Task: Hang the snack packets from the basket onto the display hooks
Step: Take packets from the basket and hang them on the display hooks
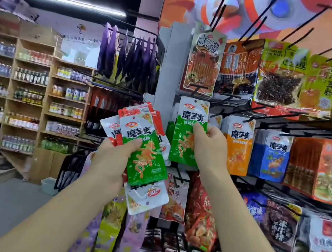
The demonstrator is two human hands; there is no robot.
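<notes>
- Packets: thin foil pouches, light and floppy by the look, and glossy, so likely to slide on one another. The flat sealed top strip with the punched hole seems the best place to pinch.
- Left hand [116, 157] grips a fanned bundle of packets [146, 157], thumb curled across the front, fingers hidden behind. Several tops stick out above the thumb; one packet hangs upside down below the palm.
- Right hand [210, 146] pinches a single green packet [185, 151] — thumb tip on its front, fingers curled behind its right edge, the hole well above the thumb.
- Cannot tell whether that hole is over one of the display hooks [252, 28].
- Orange packets [237, 146] hang just right of the right fingers.
- Both forearms raised, reaching forward — basket not in sight.
</notes>
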